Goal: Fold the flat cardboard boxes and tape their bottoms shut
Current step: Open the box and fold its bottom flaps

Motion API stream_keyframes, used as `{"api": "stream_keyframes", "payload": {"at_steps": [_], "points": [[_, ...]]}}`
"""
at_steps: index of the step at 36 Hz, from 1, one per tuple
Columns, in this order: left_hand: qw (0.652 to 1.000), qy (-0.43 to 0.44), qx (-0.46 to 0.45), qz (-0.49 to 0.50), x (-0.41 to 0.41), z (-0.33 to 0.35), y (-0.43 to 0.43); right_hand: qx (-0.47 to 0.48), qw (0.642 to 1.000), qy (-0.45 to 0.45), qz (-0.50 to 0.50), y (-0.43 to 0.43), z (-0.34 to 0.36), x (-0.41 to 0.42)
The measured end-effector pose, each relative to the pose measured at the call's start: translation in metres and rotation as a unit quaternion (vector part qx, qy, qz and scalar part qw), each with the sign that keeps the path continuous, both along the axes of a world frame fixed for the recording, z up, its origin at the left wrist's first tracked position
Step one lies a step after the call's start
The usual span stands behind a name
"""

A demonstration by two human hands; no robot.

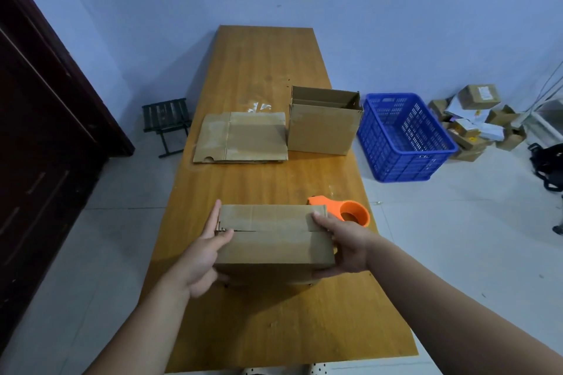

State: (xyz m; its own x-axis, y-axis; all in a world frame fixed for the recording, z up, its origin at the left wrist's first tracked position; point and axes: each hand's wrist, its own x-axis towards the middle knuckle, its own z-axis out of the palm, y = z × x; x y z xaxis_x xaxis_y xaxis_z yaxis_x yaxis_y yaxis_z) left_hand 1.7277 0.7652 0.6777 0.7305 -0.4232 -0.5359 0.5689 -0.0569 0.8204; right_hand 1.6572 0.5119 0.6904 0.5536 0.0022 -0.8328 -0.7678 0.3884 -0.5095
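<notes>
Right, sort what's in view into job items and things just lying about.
Job: nearest folded brown cardboard box; orange tape dispenser; flat brown cardboard box; upright open-topped brown cardboard box.
Lying about: blue plastic crate; dark folding stool; pile of small parcels on the floor.

The closed box stands on the surface. The tape dispenser lies just behind its right end. Flat cardboard lies well behind it, with an open box behind and rightward. On the floor, a crate sits farther right and a stool behind and leftward.
</notes>
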Motion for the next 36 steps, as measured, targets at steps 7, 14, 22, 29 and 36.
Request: {"api": "stream_keyframes", "payload": {"at_steps": [7, 14, 22, 29, 36], "points": [[0.997, -0.069, 0.011, 0.011, 0.002, 0.012, 0.008, 0.002, 0.997, -0.082, -0.002, 0.011, 0.001, -0.003], [0.977, -0.213, -0.019, 0.01, 0.009, 0.034, 0.011, 0.073, 0.986, -0.133, -0.066, 0.006, 0.008, 0.009], [0.956, -0.288, 0.033, -0.029, 0.004, 0.043, 0.012, 0.103, 0.994, -0.008, -0.031, -0.005, 0.008, 0.014], [0.934, -0.298, 0.19, 0.061, 0.013, 0.021, 0.024, 0.071, 0.995, -0.076, 0.002, -0.006, 0.01, 0.013], [0.973, -0.112, 0.169, 0.113, 0.002, -0.007, 0.017, -0.03, 0.989, -0.129, 0.072, 0.002, 0.011, 0.007]]}}
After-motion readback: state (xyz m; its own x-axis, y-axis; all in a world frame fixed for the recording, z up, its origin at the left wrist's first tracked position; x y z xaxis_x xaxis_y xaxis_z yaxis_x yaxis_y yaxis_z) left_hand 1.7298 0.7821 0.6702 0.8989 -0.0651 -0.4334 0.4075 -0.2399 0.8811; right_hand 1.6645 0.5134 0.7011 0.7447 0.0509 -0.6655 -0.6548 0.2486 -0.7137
